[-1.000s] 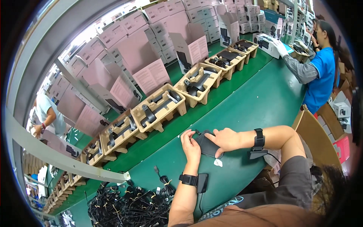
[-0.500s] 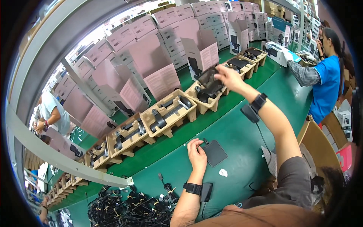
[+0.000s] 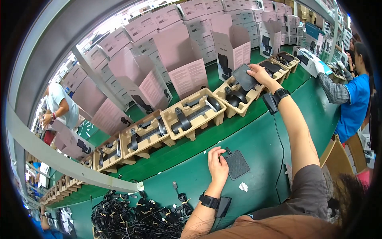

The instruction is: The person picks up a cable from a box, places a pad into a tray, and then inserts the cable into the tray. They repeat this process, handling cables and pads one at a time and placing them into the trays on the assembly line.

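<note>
My right hand is closed on the edge of a dark, flat rectangular panel. It holds this panel tilted above a tan molded tray, which carries rounded black parts. On the green table, my left hand rests with its fingers loosely bent and apart from the thumb. Beside that thumb lies a second dark panel with a small black tab at its upper corner. Nothing shows in the left hand's grasp.
Other tan trays with black parts form a row. Behind them stand opened pinkish boxes and stacked cartons. Tied black cables lie in a heap at lower left. A grey frame bar crosses the left. A co-worker in blue stands at right.
My right hand has tilted the panel so its flat face shows over the tray. The whole view has shifted, moving the trays rightward in the picture. My left hand stays beside the second panel.
</note>
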Demonstrator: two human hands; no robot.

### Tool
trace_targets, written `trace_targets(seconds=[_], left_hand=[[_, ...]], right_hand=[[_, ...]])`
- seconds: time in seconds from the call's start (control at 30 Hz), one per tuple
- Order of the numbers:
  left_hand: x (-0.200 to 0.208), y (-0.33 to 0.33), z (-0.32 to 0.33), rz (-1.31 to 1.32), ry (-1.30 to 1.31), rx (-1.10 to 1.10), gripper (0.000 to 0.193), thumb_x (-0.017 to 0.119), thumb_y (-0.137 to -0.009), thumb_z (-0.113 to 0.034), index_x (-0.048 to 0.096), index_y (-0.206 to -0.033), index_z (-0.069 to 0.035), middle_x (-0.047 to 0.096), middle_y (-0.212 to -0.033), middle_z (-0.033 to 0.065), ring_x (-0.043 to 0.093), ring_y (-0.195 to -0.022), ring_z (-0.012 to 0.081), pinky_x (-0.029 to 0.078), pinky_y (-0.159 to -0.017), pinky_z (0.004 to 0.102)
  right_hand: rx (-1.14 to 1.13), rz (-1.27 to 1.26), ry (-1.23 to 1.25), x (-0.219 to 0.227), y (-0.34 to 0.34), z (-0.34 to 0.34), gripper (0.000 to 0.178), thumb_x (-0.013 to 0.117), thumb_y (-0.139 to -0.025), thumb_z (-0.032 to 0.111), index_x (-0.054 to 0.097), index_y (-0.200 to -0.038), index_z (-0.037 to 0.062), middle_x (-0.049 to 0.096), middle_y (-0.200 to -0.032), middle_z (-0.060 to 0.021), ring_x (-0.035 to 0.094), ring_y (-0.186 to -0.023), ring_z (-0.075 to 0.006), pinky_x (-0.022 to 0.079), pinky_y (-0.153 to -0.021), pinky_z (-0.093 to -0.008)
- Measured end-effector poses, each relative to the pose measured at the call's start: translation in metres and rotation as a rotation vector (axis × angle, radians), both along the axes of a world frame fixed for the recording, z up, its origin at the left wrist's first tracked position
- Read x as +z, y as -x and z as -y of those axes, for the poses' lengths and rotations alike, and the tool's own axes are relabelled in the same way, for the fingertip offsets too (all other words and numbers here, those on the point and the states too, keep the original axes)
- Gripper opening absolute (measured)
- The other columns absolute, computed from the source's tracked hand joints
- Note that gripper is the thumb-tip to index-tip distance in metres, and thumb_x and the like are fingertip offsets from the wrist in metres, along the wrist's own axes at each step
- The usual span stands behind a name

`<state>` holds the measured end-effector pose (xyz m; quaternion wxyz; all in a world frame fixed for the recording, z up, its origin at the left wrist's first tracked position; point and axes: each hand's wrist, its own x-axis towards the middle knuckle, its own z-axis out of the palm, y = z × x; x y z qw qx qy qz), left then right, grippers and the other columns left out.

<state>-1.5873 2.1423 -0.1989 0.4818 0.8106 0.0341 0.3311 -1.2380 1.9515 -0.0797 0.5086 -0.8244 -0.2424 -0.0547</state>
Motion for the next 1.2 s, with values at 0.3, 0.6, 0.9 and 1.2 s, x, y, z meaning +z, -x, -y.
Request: trace_targets(seconds=[0.3,0.6,0.9,1.2], left_hand=[[-0.006,0.004,-0.007,0.031,0.033,0.048,0.024,0.044,-0.076,0.012,0.056,-0.089,-0.004,0.052,-0.104,0.0117,0.055,-0.088,0.0251,0.047,-0.073,0.0302],[-0.013,0.015,-0.019,0.090,-0.031,0.209,0.021,0.045,-0.077,0.007,0.053,-0.094,-0.002,0.052,-0.100,0.0153,0.053,-0.096,0.0315,0.044,-0.081,0.0351],[-0.013,0.021,-0.016,0.183,0.024,0.071,0.023,0.047,-0.069,0.008,0.050,-0.088,-0.002,0.049,-0.096,0.0147,0.050,-0.089,0.0339,0.043,-0.074,0.0389],[0.006,0.045,-0.018,0.244,-0.165,0.055,0.013,0.050,-0.073,0.001,0.057,-0.081,-0.006,0.056,-0.077,0.0102,0.056,-0.079,0.0272,0.046,-0.067,0.0386]], right_hand=[[-0.503,0.535,0.829,-0.018,0.047,-0.044,0.031,0.061,-0.079,0.027,0.059,-0.106,0.0129,0.053,-0.106,-0.0127,0.055,-0.098,-0.0307,0.047,-0.079,-0.0436],[0.664,0.869,0.281,0.001,0.290,-0.194,0.013,0.058,-0.072,0.012,0.064,-0.082,0.0076,0.060,-0.083,-0.0091,0.055,-0.087,-0.0287,0.043,-0.074,-0.0394],[1.283,1.183,0.573,-0.047,0.411,-0.238,0.017,0.058,-0.071,0.018,0.053,-0.086,0.0128,0.049,-0.082,0.0012,0.047,-0.086,-0.0149,0.037,-0.071,-0.0280],[0.569,1.131,0.602,0.027,0.338,-0.166,0.028,0.067,-0.064,0.017,0.060,-0.091,0.0142,0.051,-0.082,0.0003,0.048,-0.084,-0.0183,0.038,-0.071,-0.0311]])
